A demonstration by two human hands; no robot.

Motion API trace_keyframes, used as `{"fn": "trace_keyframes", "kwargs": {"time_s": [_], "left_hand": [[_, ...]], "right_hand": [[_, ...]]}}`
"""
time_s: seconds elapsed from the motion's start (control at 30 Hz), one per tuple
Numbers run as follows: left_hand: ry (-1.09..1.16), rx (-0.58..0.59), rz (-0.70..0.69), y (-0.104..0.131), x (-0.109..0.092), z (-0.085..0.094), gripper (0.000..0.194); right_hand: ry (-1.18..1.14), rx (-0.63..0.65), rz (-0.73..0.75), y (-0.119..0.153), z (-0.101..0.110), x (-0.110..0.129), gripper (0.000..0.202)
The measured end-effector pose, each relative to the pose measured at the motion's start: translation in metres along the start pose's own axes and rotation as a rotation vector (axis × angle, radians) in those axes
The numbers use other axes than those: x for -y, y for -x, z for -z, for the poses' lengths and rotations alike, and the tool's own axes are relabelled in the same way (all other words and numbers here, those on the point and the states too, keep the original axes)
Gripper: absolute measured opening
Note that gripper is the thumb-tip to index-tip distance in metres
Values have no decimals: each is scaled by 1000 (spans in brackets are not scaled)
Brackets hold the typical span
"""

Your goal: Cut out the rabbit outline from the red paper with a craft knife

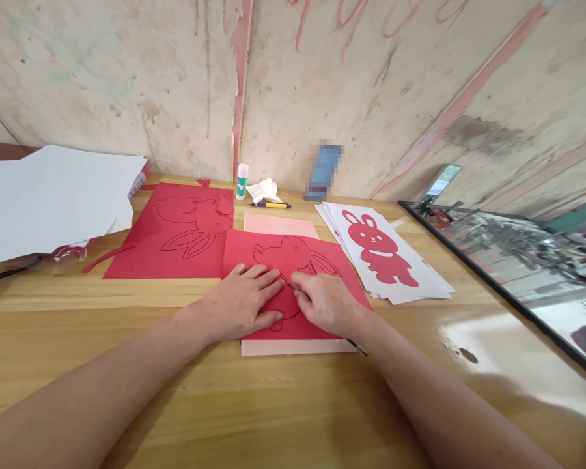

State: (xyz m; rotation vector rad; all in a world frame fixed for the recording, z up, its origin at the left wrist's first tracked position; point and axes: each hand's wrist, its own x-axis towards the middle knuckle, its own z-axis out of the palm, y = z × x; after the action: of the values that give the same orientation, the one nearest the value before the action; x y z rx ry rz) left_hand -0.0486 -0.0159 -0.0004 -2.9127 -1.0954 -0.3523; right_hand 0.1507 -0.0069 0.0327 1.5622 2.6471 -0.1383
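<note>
Red paper sheet [287, 303], flat, with black-line rabbit outline [287, 247]: centre of wood-grained worktop [224, 404], over pale pink sheet [293, 348]. Left hand [244, 299]: pressed flat on red, fingers slightly fanned. Right hand [325, 299]: fingers pinching a slim tool [292, 286], mostly hidden, at six o'clock of the rabbit's head. Second red sheet [185, 225], similarly drawn: ten o'clock. White sheets [413, 273], red rabbit shape [388, 264]: two o'clock. Cylindrical glue stick [242, 182]: eleven o'clock.

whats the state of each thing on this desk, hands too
left hand, spread flat on front red sheet
right hand, pinched around a thin tool, partly hidden
front red sheet, flat, rabbit outline drawn
back red sheet, flat, rabbit outline drawn
glue stick, upright, capped
tissue, crumpled
pen, lying down
right white papers, stacked unevenly
red rabbit, flat on top sheet
left white papers, loosely piled
blue object, blurred, state unclear
</note>
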Motion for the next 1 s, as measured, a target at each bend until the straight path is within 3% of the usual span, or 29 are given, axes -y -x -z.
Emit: {"fn": "trace_keyframes", "kwargs": {"time_s": [1.0], "left_hand": [[-5,5,3,0,0,0,54]], "right_hand": [[73,6,76,6,2,-2,19]]}}
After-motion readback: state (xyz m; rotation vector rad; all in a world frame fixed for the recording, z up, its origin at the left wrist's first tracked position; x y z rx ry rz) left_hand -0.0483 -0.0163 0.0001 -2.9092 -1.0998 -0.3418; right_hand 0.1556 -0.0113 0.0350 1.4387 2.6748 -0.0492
